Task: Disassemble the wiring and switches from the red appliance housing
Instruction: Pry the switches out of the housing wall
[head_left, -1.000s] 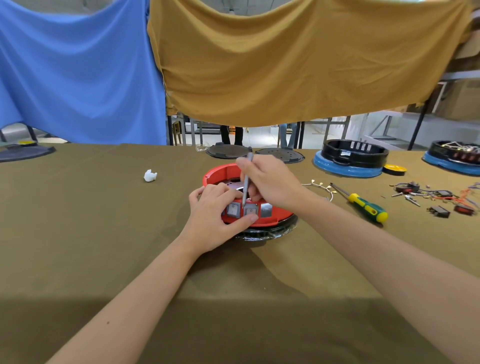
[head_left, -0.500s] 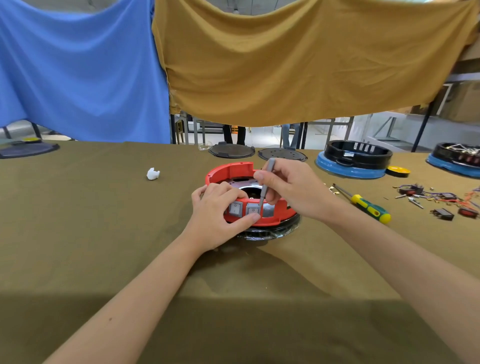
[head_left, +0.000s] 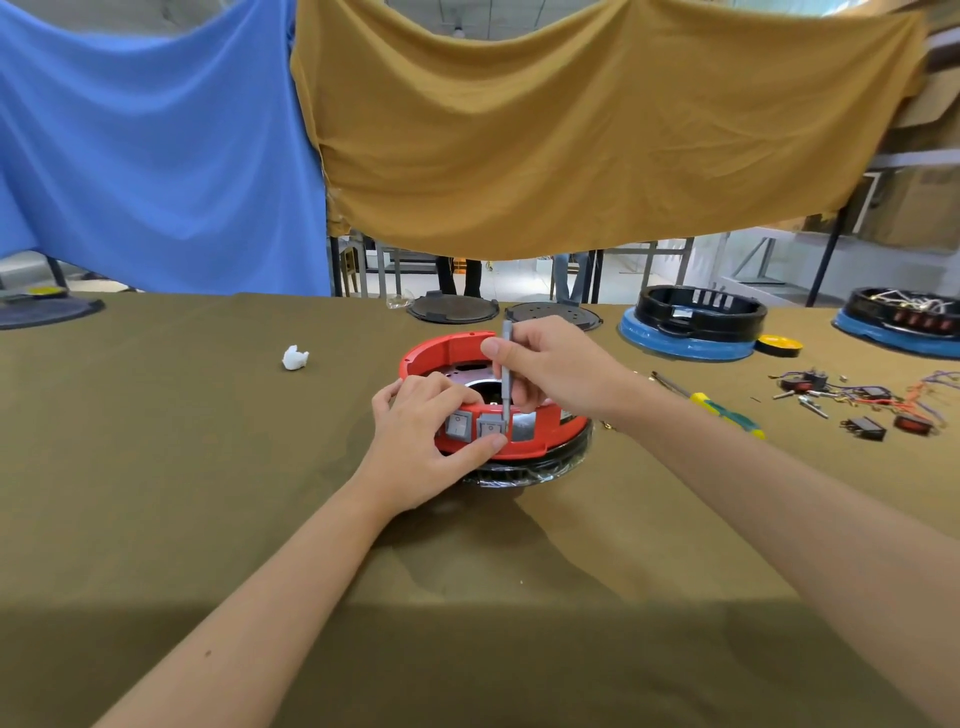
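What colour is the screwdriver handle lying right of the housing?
Yellow and green, seen in the head view: screwdriver handle.

Blue cloth (head_left: 156, 156), mustard cloth (head_left: 571, 145) hung behind olive-covered table (head_left: 182, 467); metal frames (head_left: 675, 260), pale floor beyond.

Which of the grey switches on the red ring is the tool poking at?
The right-hand grey switch: the thin grey tool in the right hand comes down at its right edge. The other grey switch sits farther left.
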